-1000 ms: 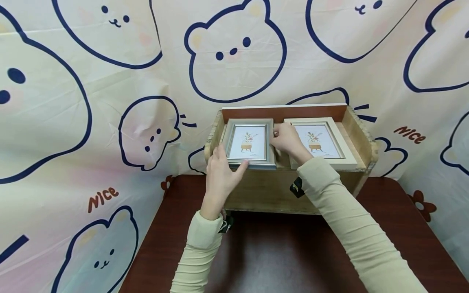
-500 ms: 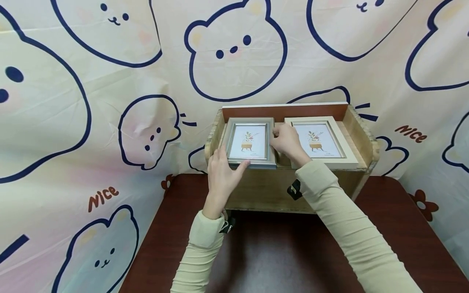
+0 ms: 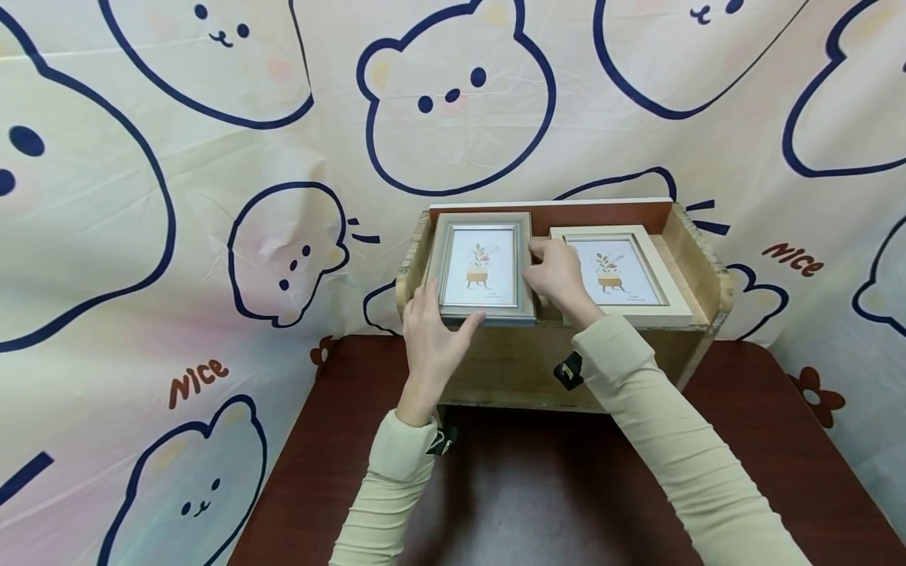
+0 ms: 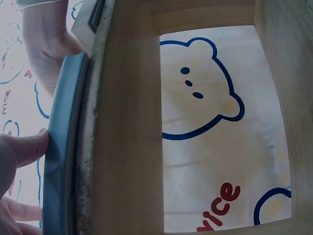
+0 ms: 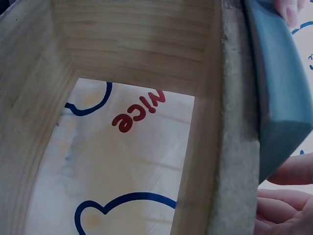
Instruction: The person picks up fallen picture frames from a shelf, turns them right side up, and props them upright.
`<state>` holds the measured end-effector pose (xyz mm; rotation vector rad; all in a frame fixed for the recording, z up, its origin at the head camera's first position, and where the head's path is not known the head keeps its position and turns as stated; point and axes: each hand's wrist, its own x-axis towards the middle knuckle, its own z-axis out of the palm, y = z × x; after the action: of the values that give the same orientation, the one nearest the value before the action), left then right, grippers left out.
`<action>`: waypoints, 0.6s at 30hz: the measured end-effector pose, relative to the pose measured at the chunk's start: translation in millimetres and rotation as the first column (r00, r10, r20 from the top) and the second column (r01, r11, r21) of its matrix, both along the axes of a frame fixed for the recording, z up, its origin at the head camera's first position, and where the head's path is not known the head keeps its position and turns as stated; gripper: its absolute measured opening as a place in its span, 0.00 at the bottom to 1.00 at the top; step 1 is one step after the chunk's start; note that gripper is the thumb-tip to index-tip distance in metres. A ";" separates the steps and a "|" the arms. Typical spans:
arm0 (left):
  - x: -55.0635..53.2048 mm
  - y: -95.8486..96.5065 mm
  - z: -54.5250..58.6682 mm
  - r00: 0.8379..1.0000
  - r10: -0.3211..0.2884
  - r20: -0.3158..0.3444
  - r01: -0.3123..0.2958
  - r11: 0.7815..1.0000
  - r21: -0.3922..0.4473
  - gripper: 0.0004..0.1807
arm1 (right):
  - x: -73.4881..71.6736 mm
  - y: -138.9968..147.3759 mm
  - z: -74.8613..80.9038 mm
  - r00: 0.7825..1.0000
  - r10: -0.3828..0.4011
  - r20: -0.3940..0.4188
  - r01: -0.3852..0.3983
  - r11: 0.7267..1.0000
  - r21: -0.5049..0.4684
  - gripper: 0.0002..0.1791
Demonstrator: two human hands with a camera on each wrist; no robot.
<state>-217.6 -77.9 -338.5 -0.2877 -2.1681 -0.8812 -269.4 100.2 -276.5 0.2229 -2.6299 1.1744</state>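
A silver picture frame (image 3: 484, 266) with a plant print lies at the left of a wooden box's top, its far edge raised and its near edge low. My right hand (image 3: 561, 271) grips its right side with curled fingers; in the right wrist view, the thumb and fingers meet its blue-looking edge (image 5: 283, 88). Fairly straight, the fingers of my left hand (image 3: 435, 338) touch the left side, with the thumb on the near edge. Beside my right hand, a cream picture frame (image 3: 623, 275) lies flat, its left part covered by that hand.
The wooden box (image 3: 524, 369) has raised side walls and a reddish back board (image 3: 602, 214). It stands at the back of a dark red-brown table (image 3: 524, 503). A cartoon-printed cloth (image 3: 297, 141) hangs behind and at the sides.
The silver frame's far edge has risen, tilting it up toward me, while its near edge stays about where it was. Both hands keep nearly the same places.
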 end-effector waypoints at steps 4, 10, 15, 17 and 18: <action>-2.0 2.3 -3.8 0.999 0.001 -0.050 -0.001 1.000 0.003 0.42 | 2.5 1.4 0.2 1.000 -0.027 0.016 0.027 0.999 -0.031 0.25; -3.4 4.5 -6.7 0.996 -0.002 -0.090 0.004 1.000 0.022 0.43 | 5.0 2.6 0.2 0.999 -0.037 0.025 0.041 0.989 -0.143 0.27; -5.6 4.7 -9.3 0.994 -0.012 -0.109 0.017 0.999 0.043 0.43 | 3.8 5.2 0.7 0.998 -0.008 0.070 0.027 0.964 -0.265 0.30; -6.8 4.4 -10.6 0.993 -0.016 -0.120 0.022 0.999 0.048 0.43 | 2.5 7.3 2.7 0.992 0.008 0.122 0.031 0.949 -0.313 0.32; -7.2 4.4 -11.1 0.992 -0.017 -0.126 0.024 0.998 0.051 0.43 | 1.9 8.6 4.3 0.988 0.019 0.155 0.034 0.943 -0.332 0.33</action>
<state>-224.8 -73.5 -349.6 -0.3312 -2.0260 -0.9060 -267.5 108.8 -272.2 0.0562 -2.4978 1.6715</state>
